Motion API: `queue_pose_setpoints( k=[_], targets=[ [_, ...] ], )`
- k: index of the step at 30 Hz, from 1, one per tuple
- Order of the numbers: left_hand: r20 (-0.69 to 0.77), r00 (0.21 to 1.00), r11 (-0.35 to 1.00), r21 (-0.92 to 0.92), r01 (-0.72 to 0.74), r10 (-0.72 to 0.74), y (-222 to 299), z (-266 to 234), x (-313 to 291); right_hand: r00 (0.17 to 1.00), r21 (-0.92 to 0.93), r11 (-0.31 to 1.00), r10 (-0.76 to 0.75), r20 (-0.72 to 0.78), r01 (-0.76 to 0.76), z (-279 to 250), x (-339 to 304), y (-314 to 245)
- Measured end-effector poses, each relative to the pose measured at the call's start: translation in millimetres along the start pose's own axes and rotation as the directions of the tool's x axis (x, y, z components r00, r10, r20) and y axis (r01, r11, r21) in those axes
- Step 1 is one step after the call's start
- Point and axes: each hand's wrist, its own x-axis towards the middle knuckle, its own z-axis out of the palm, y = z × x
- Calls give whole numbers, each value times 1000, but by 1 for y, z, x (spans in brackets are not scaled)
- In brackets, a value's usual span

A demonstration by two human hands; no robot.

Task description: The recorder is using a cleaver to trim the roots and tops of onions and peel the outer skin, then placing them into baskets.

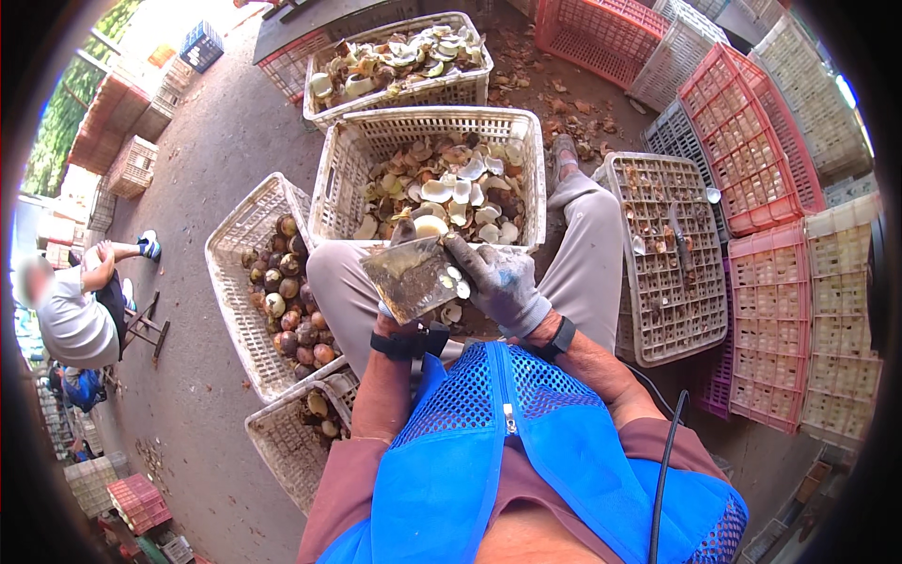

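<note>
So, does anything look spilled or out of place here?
Yes: brown scraps litter the ground between the white crate of peelings and the red crate beyond, outside any container, so they look spilled or dropped.

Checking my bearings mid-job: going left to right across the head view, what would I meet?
Seated person, crate of brown produce, flat brownish plate, gloved right hand, pale grid-topped crate, pink crate.

Part-outdoor produce wkshp w/ stacked plastic crates (742,141), pale scraps (460,188), grey flr (202,249) & greenery (58,130).

A flat sheet (406,280) mostly hides the left hand (404,229).
</note>
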Motion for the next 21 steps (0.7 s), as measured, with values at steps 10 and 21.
queue_pose_setpoints(
  k=[10,21],
  targets=[
    [18,935,179,-980,86,-353,38,-17,36,535,349,433,794,289,-831,43,-3,78],
    [-375,886,696,-712,-88,-272,-2,26,33,377,660,-457,567,733,-596,86,-55,86]
  ],
)
